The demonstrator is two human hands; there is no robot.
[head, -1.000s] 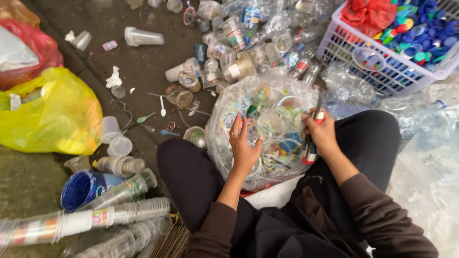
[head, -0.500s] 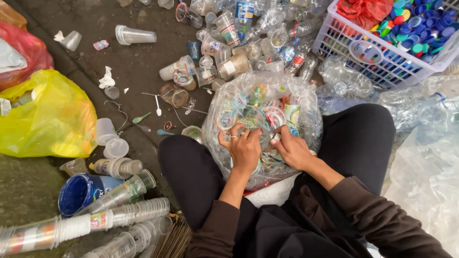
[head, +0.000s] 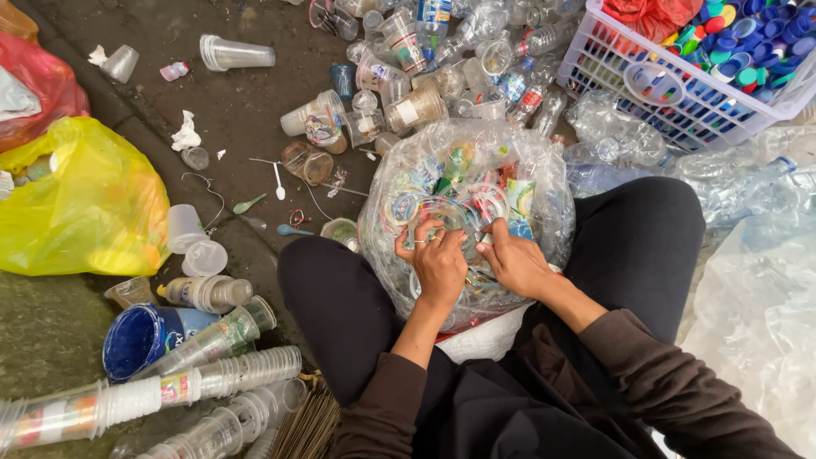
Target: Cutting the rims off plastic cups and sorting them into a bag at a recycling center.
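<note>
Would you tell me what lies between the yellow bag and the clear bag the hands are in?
In the head view, between the yellow bag and the clear bag: loose cups, plastic spoons and the person's leg.

A bulging clear plastic bag of rings and lids (head: pixel 510 174) is sitting between the person's knees, with the left hand (head: pixel 439 265) and right hand (head: pixel 514 265) lying side by side on top of it. A white lattice plastic basket of bottle caps (head: pixel 680 106) is standing behind it to the right. A crumpled yellow plastic bag (head: pixel 81 200) is lying well apart on the left, and nested stacks of clear plastic cups (head: pixel 153 395) are lying before that, by the left knee.
</note>
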